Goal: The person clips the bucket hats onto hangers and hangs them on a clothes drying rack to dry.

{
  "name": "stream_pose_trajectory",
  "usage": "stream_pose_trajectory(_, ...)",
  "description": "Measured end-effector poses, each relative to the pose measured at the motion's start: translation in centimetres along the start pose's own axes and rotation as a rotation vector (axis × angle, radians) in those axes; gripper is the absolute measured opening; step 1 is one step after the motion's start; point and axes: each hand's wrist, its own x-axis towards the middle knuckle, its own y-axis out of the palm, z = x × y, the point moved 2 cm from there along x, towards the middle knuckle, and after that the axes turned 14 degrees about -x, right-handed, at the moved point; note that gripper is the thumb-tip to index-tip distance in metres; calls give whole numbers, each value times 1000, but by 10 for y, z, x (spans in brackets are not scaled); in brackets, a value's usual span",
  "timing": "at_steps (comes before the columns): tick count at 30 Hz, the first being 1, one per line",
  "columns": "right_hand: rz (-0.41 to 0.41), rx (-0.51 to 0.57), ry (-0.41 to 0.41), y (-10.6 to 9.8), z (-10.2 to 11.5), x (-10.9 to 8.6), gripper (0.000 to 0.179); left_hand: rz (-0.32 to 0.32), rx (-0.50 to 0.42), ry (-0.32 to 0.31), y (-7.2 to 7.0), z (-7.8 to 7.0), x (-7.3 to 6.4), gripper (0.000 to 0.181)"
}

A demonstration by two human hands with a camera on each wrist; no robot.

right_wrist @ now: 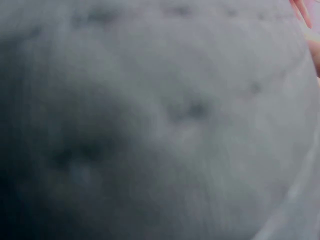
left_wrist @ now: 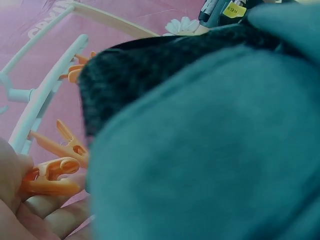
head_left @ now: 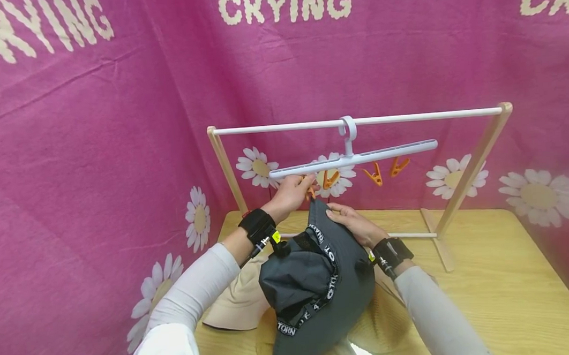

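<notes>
A dark grey bucket hat (head_left: 349,270) with white lettering on its inner band hangs between both hands, its inside facing up. My left hand (head_left: 289,196) pinches an orange clip (left_wrist: 52,177) under the left end of the pale hanger (head_left: 394,151). The hat's brim corner comes right up to that clip in the head view. With thumb and fingers, my right hand (head_left: 357,224) grips the brim near its upper edge. Grey fabric fills most of the right wrist view and hides much of that hand. Three more orange clips (head_left: 373,174) dangle along the hanger.
The hanger hooks over the white top bar (head_left: 421,116) of a rack with wooden side posts (head_left: 474,167). Beneath the hat, a beige hat (head_left: 238,303) and a brown ribbed item (head_left: 383,320) lie on the wooden table (head_left: 503,294). Pink fabric (head_left: 403,53) surrounds the table.
</notes>
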Motion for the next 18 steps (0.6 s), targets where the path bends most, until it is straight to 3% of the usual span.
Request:
stream_pose_trajectory(9, -10, 88, -36, 3, 1, 7, 28, 7, 16, -25, -1, 5, 0, 48)
stream_pose_trajectory(18, -21, 160, -72, 10, 4, 14, 26, -18, 6, 47, -4, 6, 0, 45)
